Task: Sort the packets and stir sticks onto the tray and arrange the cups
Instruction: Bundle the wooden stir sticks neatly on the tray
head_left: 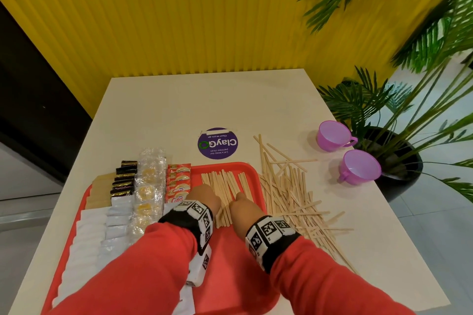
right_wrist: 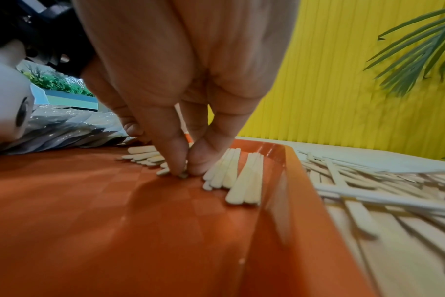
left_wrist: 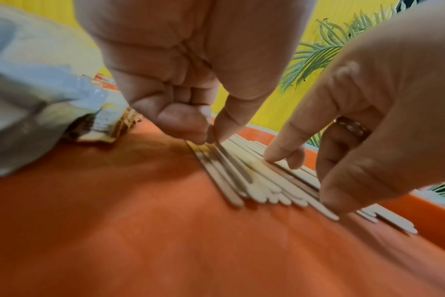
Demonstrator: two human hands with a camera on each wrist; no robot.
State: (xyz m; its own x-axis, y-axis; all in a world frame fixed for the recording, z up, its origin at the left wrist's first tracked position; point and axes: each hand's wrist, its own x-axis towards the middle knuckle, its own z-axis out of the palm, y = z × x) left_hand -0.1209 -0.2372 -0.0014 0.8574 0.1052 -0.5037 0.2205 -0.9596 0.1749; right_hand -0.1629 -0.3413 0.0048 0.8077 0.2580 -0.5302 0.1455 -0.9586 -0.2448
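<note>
Lying lengthwise, pointing away from the person, stir sticks (head_left: 225, 192) fill the red tray's (head_left: 230, 276) right side; both hands' fingers (left_wrist: 191, 124) pinch them. White worktop (head_left: 204, 100), yellow ribbed wall (head_left: 179, 7).

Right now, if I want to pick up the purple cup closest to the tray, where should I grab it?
Probably by its handle. The nearer purple cup lies tipped on the table near the right edge, mouth up and away, and its loop handle sticks out at its lower left, toward the loose stir sticks. Come in from that side and pinch the loop.
</note>
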